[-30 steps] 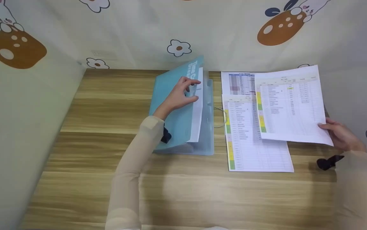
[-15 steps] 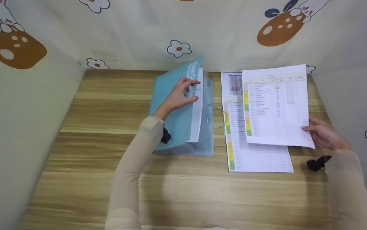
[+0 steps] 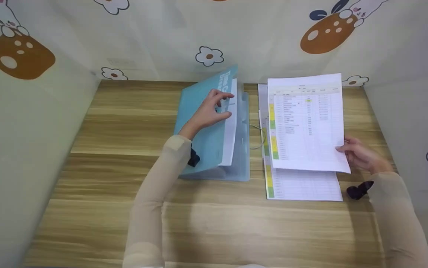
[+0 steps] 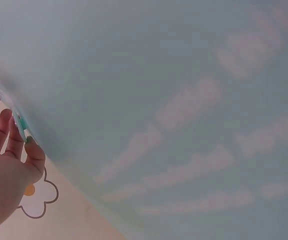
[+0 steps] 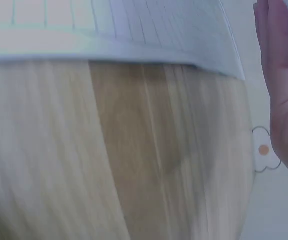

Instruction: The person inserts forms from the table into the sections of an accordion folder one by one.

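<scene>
A blue folder (image 3: 202, 111) lies partly open on the table, its cover raised at a slant with white sheets (image 3: 231, 145) just inside. My left hand (image 3: 210, 108) grips the cover near its free edge; in the left wrist view, the fingers (image 4: 33, 155) curl at the cover's edge. To the right, my right hand (image 3: 362, 154) pinches the lower right edge of a printed sheet (image 3: 307, 123) between thumb and fingers. That sheet is held over another printed sheet (image 3: 307, 186) on the table and hides most of it. Whether several pages are held together, I cannot tell.
A thin pale elastic loop (image 3: 263, 137) runs from the folder's right side toward the papers. Patterned cloth (image 3: 154, 41) walls the wooden table (image 3: 105, 171) at the back and on both sides. Black wrist cameras (image 3: 359, 190) sit by both sleeves.
My right hand has moved left with the printed sheet, from beyond the papers' right side to above the sheet on the table. The left hand and the folder have stayed still.
</scene>
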`<state>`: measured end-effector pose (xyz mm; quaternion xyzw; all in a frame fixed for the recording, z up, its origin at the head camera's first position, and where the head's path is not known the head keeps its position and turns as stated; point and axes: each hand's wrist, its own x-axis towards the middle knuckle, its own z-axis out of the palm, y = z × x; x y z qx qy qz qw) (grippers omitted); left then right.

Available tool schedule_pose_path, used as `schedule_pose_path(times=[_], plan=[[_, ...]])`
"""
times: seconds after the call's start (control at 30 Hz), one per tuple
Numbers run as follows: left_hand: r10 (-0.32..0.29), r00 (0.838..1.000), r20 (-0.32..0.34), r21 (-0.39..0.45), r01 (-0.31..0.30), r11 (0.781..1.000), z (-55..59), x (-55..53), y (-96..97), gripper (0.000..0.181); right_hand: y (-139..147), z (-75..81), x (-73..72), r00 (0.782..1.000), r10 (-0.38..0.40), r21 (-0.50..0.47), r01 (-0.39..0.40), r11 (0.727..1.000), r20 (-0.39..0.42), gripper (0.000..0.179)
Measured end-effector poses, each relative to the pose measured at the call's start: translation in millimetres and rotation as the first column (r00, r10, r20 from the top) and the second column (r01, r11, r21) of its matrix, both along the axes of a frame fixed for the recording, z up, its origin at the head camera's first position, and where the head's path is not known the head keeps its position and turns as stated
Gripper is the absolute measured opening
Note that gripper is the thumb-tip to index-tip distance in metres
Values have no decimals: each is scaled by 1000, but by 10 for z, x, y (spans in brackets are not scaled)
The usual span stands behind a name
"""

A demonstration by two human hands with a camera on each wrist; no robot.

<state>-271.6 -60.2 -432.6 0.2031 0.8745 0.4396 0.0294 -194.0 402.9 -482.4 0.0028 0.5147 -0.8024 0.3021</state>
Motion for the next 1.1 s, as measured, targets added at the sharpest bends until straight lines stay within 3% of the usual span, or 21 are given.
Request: schedule_pose_path(times=[0.37, 0.83, 1.1], plan=[[1, 1000, -9, 5, -1, 1000, 7, 2, -1, 51, -240, 27, -48, 998, 45, 18, -44, 999, -49, 43], [14, 1000, 6, 24, -14, 1000, 0, 13, -1, 50, -429, 31, -41, 993, 105, 136, -97, 986, -53, 42], [-11, 1000, -28, 13, 11, 1000, -2, 0, -2, 49, -503, 77, -67, 996, 93, 179, -90, 980, -11, 41]])
